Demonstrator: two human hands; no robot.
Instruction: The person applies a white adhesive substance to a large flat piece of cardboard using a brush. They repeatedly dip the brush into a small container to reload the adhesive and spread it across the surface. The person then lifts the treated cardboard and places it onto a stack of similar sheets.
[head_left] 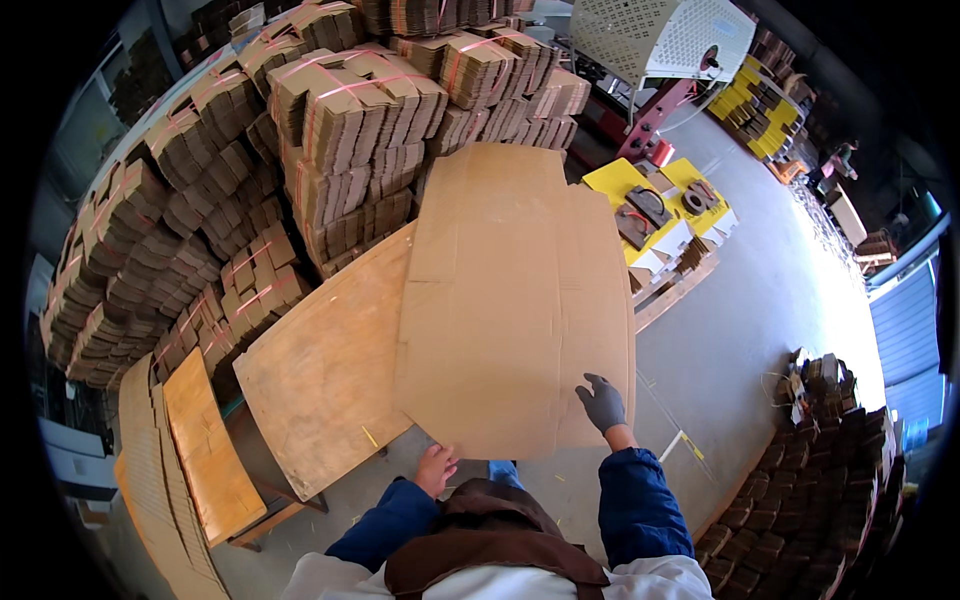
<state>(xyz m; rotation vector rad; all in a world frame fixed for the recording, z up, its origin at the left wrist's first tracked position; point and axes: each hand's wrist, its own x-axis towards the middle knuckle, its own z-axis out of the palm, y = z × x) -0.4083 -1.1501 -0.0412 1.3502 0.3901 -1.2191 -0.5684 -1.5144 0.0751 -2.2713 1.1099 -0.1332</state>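
A large brown cardboard sheet, creased with fold lines, lies in front of me, on top of more cardboard whose edge shows along its right side. My right hand, in a dark grey glove, is open over the right near part of the sheet, thumb and fingers apart. Bare and loosely bent, my left hand is at the sheet's near left edge. Its fingers are partly spread and look to be touching the edge; no firm grip shows. Under the sheet's left side is a wooden board.
Strapped bundles of flat cardboard are piled high at the left and back. A second wooden board stands at left. Yellow boxes with tape rolls sit at right, near a perforated machine. Dark stacked bundles fill the lower right.
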